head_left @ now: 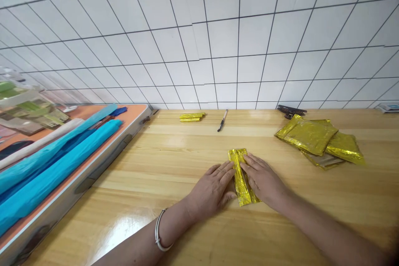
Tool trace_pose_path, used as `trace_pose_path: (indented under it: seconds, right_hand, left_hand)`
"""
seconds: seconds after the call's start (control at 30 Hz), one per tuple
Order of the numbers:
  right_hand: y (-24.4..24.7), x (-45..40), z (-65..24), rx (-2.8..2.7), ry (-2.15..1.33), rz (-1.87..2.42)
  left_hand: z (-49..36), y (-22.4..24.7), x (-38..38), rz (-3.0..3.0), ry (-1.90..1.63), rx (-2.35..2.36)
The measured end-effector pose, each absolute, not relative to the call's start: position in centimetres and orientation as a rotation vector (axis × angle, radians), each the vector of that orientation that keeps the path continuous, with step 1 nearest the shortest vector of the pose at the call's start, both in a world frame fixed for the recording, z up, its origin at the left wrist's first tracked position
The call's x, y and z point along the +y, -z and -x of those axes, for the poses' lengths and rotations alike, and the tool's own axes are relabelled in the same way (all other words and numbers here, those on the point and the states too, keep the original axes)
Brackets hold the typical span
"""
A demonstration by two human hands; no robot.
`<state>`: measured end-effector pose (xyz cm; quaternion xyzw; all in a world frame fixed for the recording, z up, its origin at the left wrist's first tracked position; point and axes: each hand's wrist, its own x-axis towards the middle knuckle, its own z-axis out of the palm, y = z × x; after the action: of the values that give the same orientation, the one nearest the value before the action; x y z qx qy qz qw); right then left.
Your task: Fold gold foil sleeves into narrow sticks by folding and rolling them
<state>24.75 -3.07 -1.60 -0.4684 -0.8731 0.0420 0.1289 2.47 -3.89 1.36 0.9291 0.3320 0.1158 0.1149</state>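
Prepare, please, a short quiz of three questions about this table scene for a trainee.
1. True or false: the left hand and the right hand both touch the narrow gold foil packet.
2. On which wrist is the silver metal bracelet?
3. What lies left of the slim white-and-black pen in the picture?
A) black plastic clip
B) narrow gold foil strips
C) heap of gold pouches

Key: 1 true; 2 left; 3 B.
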Motion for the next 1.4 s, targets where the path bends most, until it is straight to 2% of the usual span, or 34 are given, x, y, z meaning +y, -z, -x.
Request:
trace_pose_path:
  seconds: [0.33,0.83,1.4]
  right_hand:
    - [1.6,-3.0,-24.7,-2.521,-0.146,1.366]
    - [2.4,-2.6,-25.1,-2.377,-0.274,1.278]
    - [1.6,-2.8,-25.3,-2.409,-0.24,1.282]
  left_hand:
    - [-2.3,-0.8,-3.8,-2.797,-0.227,0.928]
    - [-2.5,-0.9,-3.7,-2.771,-0.29,0.867]
    - [-2.7,-1.7,-2.9,-2.812,-0.218,0.823]
